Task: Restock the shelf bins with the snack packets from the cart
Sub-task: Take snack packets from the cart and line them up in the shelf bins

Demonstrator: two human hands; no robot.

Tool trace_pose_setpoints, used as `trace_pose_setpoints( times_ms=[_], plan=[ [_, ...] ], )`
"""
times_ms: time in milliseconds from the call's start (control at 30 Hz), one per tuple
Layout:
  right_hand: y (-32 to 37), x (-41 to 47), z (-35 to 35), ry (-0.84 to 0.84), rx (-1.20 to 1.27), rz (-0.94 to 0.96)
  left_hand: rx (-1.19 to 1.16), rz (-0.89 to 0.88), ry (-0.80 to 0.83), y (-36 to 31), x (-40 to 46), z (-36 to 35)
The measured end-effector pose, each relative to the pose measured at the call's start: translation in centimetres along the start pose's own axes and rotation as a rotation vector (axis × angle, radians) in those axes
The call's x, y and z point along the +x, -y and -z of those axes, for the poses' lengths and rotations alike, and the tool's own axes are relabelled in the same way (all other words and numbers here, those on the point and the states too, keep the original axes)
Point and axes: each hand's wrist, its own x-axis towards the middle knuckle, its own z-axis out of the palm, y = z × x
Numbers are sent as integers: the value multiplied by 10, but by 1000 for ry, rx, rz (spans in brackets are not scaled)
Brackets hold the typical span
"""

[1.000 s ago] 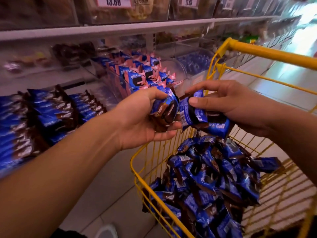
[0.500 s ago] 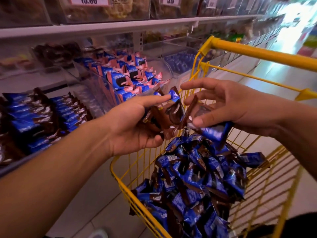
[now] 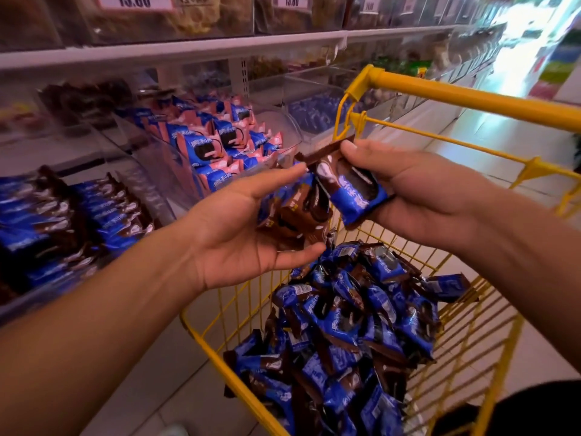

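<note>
Over the yellow wire cart [image 3: 471, 99], my left hand [image 3: 239, 228] holds a small stack of blue-and-brown snack packets [image 3: 295, 215] between thumb and fingers. My right hand [image 3: 421, 196] grips one more blue-and-brown packet [image 3: 349, 187], tilted and touching the stack. A heap of the same packets [image 3: 355, 322] fills the cart below. At the left, a clear shelf bin [image 3: 63, 215] holds rows of blue-and-brown packets. Next to it, another clear bin [image 3: 217, 152] holds pink-and-blue packets.
More clear bins [image 3: 317, 111] run along the shelf to the right, one with blue packets. An upper shelf [image 3: 188, 51] carries price tags and bagged goods. The aisle floor [image 3: 490, 133] stretches away past the cart.
My right hand has turned its packet face up and brought it against the stack in my left hand. The view has shifted slightly, so the bins sit further right.
</note>
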Motion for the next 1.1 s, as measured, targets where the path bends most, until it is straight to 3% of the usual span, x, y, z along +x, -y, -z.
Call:
trace_pose_setpoints(
  times_ms=[167,233,367,567,733,1033,1100],
  plan=[
    [1,1,-1,-239,-221,30,-39,-103,-34,7,6,-2],
    [6,1,3,-292,-174,39,9,-151,-48,8,6,0],
    [13,-2,12,-254,35,-17,127,-273,-93,9,6,2],
    [4,-6,12,-106,117,-158,206,-455,-120,10,9,-3],
    [-6,-5,2,-129,257,-197,221,-511,-141,13,10,-9],
    [-13,-9,-9,-217,-561,-64,256,-555,-200,14,10,-12],
    [-12,-9,-7,-170,-683,22,253,-544,-204,13,8,-11]
  ],
)
